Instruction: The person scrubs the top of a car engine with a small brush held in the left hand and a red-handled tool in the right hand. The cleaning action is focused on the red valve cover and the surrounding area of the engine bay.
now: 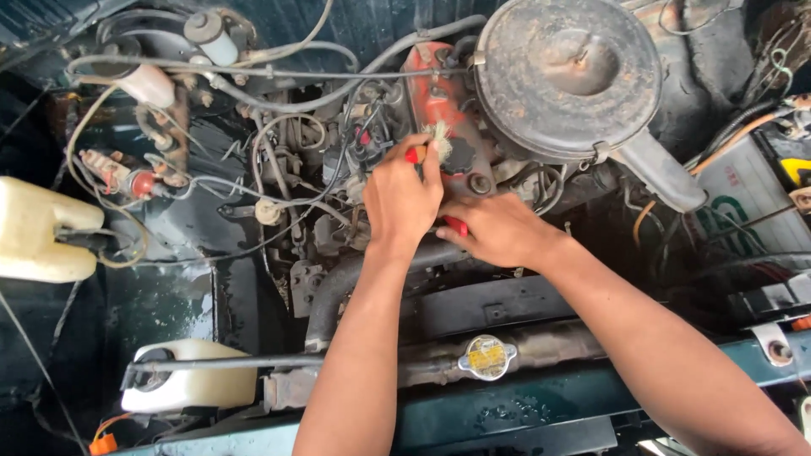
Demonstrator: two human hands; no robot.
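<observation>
An open engine bay [253, 279] spreads below you, grimy with hoses and wires. Your left hand [401, 198] is closed around a red-handled brush [436, 139], whose bristles touch the red valve cover [439, 101] just beside the round air cleaner [566, 76]. Your right hand [498, 230] curls over a red tool [455, 225] low beside the engine.

— Item in hand?
— A red-handled brush [435, 143] with pale, frayed bristles. Bristle head up, lying against the red engine cover [439, 101]; most of the handle is hidden.
— Second item?
— A red-handled tool [454, 225], only its rounded end showing, low beside the engine. Kind cannot be told.
</observation>
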